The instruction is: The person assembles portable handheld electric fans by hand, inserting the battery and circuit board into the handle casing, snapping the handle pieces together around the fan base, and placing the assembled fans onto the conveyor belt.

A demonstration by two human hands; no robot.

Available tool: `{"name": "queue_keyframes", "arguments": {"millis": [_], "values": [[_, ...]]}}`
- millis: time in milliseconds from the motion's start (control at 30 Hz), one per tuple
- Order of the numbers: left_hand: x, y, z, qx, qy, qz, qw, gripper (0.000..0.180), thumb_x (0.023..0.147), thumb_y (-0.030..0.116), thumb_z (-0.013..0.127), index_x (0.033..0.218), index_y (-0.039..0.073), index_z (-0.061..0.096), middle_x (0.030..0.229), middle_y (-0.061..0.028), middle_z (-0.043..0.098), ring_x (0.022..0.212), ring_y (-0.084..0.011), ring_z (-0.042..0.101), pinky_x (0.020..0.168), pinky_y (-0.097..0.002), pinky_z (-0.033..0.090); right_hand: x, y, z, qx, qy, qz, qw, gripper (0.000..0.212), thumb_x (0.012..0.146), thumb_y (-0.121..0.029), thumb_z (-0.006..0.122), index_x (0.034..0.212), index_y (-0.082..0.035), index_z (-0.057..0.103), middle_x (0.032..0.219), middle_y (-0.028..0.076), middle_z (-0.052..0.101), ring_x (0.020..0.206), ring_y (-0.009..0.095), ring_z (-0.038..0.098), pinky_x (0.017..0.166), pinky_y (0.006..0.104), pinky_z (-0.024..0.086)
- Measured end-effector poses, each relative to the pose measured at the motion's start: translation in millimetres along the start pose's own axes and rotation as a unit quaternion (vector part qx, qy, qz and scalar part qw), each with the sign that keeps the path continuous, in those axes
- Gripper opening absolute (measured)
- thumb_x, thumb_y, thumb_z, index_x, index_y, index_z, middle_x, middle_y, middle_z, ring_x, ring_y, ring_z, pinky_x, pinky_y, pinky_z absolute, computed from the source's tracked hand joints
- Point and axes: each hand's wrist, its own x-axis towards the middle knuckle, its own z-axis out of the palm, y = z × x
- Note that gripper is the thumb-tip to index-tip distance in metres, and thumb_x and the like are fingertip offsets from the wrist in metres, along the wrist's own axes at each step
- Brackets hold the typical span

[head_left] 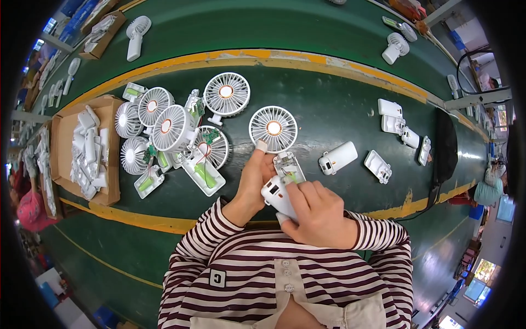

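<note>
My left hand [253,183] is closed around the handle of a white handheld fan [273,129], whose round grille points away from me. Its handle is open, and some of the green inside shows. In my right hand [323,216] is a white handle cover [278,197] with small dark openings at one end, held tilted against the near end of the fan's handle. My fingers hide part of where the two meet. To the right lies a closed-side-up white cover [338,158], with a hollow-side-up handle shell [377,166] farther right.
A heap of fans [174,128] with exposed wires and green cells lies left, beside a cardboard box [63,148] of white parts. More shells [390,115] and a black object [445,145] are at the right. Beyond the yellow edge, a green belt [263,33] carries fans.
</note>
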Motion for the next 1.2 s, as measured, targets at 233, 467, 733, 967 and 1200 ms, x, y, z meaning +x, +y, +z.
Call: {"name": "queue_keyframes", "arguments": {"millis": [233, 467, 733, 967, 1200], "values": [[0.4, -4.8, -4.6, 0.064, 0.088, 0.013, 0.994, 0.061, 0.09, 0.052, 0.027, 0.11, 0.0, 0.052, 0.101, -0.0086, 0.059, 0.089, -0.0168, 0.056, 0.076, -0.0313, 0.045, 16.6, 11.7, 15.4, -0.043, 0.014, 0.042, 0.998, 0.052, 0.052, -0.018, 0.067, 0.097, 0.005, 0.052, 0.073, 0.011, 0.05, 0.055, 0.024, 0.052, 0.045, 0.0325, 0.043], [-0.3, -2.7, -3.5, 0.046, 0.014, 0.032, 0.998, 0.058, 0.09, 0.052, 0.029, 0.116, 0.003, 0.047, 0.11, -0.0086, 0.055, 0.097, -0.0197, 0.054, 0.083, -0.0359, 0.043, 16.0, 21.9, 19.0, -0.029, -0.029, 0.096, 0.995, 0.049, 0.055, -0.017, 0.067, 0.096, 0.005, 0.051, 0.071, 0.012, 0.052, 0.055, 0.026, 0.056, 0.045, 0.0346, 0.045], [0.6, -0.9, -3.1, 0.057, 0.016, 0.028, 0.998, 0.055, 0.089, 0.05, 0.03, 0.115, 0.004, 0.048, 0.109, -0.008, 0.056, 0.093, -0.0199, 0.055, 0.081, -0.0346, 0.044, 18.7, 27.6, 22.9, -0.01, -0.012, 0.104, 0.994, 0.044, 0.057, -0.016, 0.065, 0.093, 0.005, 0.051, 0.069, 0.013, 0.052, 0.052, 0.028, 0.056, 0.044, 0.0359, 0.045], [-0.3, 0.3, -0.9, 0.069, 0.007, 0.03, 0.997, 0.054, 0.089, 0.049, 0.034, 0.114, 0.004, 0.049, 0.105, -0.0077, 0.057, 0.09, -0.0192, 0.057, 0.078, -0.0336, 0.046, 15.0, 31.8, 28.2, -0.02, -0.028, 0.101, 0.994, 0.047, 0.059, -0.019, 0.065, 0.096, 0.006, 0.05, 0.072, 0.015, 0.052, 0.052, 0.029, 0.056, 0.044, 0.0364, 0.046], [-0.9, 1.5, 2.5, 0.095, 0.022, 0.045, 0.994, 0.062, 0.088, 0.055, 0.033, 0.111, -0.001, 0.05, 0.102, -0.0095, 0.058, 0.087, -0.0184, 0.057, 0.072, -0.0319, 0.048, 14.6, 34.4, 32.9, -0.022, -0.021, 0.071, 0.997, 0.049, 0.059, -0.019, 0.065, 0.096, 0.008, 0.05, 0.071, 0.015, 0.051, 0.051, 0.028, 0.055, 0.043, 0.036, 0.045]]}}
